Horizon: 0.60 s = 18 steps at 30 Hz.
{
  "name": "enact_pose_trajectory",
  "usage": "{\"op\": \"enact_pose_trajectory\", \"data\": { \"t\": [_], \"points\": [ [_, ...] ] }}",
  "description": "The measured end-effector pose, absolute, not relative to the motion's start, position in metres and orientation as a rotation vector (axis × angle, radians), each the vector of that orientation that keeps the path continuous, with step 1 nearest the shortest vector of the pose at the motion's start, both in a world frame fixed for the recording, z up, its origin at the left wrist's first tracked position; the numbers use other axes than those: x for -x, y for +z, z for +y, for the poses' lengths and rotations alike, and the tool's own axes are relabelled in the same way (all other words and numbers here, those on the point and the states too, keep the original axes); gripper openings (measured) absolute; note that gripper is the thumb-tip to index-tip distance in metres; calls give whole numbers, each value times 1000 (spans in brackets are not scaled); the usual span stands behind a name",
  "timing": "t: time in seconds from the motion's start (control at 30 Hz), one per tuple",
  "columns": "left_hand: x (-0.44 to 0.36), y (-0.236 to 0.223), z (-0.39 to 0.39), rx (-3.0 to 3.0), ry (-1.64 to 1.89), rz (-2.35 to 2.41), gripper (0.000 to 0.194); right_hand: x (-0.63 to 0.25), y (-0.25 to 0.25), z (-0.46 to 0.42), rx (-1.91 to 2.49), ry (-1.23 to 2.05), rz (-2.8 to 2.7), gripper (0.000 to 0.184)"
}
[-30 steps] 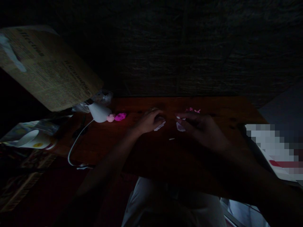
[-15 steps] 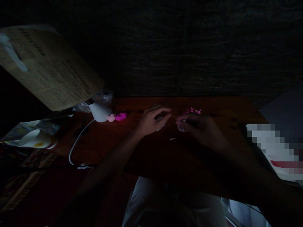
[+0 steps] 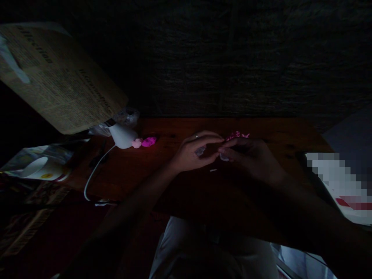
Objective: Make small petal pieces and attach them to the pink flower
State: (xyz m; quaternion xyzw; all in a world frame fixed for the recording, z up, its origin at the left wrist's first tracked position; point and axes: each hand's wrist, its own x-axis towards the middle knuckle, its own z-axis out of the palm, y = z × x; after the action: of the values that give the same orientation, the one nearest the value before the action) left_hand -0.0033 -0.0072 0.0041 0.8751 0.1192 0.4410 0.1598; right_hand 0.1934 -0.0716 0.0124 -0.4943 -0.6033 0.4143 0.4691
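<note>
My left hand (image 3: 199, 151) arches over the table with its thumb and fingers apart, the tips close to my right fingertips. A pale, filmy piece (image 3: 200, 151) shows in the gap beneath its fingers. My right hand (image 3: 245, 157) is closed in a pinch; what lies between its fingertips is too dark and small to name. Another pale scrap (image 3: 223, 157) shows just under those fingertips, and I cannot tell whether it is held. Behind the right hand lie several small pink pieces (image 3: 236, 135), partly covered by it. A short white stick (image 3: 213, 170) rests nearer to me.
To the left, a lamp with a white base (image 3: 123, 137) and a printed shade (image 3: 66, 81) stands on the wooden table (image 3: 174, 124). Beside it sit a light pink lump (image 3: 137, 143) and a bright pink lump (image 3: 149, 142). A paper cup (image 3: 43, 169) lies farther left.
My left hand has moved right, bringing its fingertips up to my right hand's. The right hand keeps its pinch, nearly in place. The view has shifted slightly.
</note>
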Motion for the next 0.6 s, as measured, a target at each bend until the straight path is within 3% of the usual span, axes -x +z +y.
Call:
{"op": "enact_pose_trajectory", "data": {
  "t": [0.6],
  "points": [
    [-1,-4,-4,-2447,1360,327,15,-189,13,-74,1158,1202,-1441,40]
  ]
}}
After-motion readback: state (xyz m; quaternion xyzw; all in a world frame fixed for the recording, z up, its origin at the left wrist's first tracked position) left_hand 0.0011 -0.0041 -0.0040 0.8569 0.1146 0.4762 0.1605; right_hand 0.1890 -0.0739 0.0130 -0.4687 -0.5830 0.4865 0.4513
